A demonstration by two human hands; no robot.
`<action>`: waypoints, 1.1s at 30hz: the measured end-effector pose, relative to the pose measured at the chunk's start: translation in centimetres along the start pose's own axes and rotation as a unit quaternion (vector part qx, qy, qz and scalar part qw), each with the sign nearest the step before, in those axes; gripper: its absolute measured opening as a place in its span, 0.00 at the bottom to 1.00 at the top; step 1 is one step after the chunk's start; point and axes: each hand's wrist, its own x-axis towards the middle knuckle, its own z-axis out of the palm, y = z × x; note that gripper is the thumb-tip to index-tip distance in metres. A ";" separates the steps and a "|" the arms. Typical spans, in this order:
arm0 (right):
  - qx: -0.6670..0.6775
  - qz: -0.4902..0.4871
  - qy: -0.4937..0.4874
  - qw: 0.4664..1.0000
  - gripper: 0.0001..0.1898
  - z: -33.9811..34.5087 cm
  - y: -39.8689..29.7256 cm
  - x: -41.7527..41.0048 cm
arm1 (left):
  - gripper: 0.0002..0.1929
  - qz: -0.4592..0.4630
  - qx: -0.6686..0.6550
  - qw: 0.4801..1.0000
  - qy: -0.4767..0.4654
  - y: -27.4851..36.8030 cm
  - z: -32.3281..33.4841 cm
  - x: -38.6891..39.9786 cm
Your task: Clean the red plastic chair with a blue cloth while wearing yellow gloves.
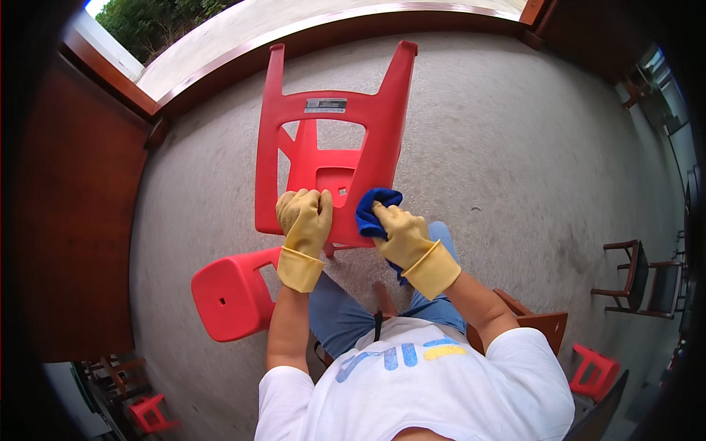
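A red plastic stool (380,151) lies tipped before me, its legs pointing away and its seat end towards me. A small grey label (325,106) with print is stuck on its crossbar. My left hand (304,216), in a yellow rubber glove, is closed over the near part of the stool's side. In my right hand (405,229), gloved the same way, is a bunched blue cloth (370,212) pressed to the stool's right near corner. More blue fabric hangs below that hand. A second red stool (218,286) stands by my left forearm.
Grey concrete floor (496,154) surrounds the stools. A dark wooden door (83,220) is at left, a doorway sill (353,25) ahead. Wooden chairs (634,275) stand at right. Other red stools (595,372) (151,413) are behind me on both sides.
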 end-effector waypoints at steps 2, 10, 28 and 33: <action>0.043 0.024 0.003 0.999 0.28 -0.8 0.0 1.1 | 0.17 -0.002 0.001 1.000 0.000 -0.1 0.0 0.0; 0.004 0.013 0.066 0.998 0.28 -0.2 0.9 2.9 | 0.18 0.008 -0.015 0.999 0.032 -0.1 0.4 0.3; -0.011 -0.061 0.025 0.998 0.32 -1.5 2.1 5.9 | 0.17 -0.008 -0.002 1.000 0.023 -0.5 0.0 0.0; -0.067 -0.089 -0.108 0.988 0.33 -1.6 -2.5 1.2 | 0.17 0.000 -0.005 1.000 0.031 -0.4 0.0 0.0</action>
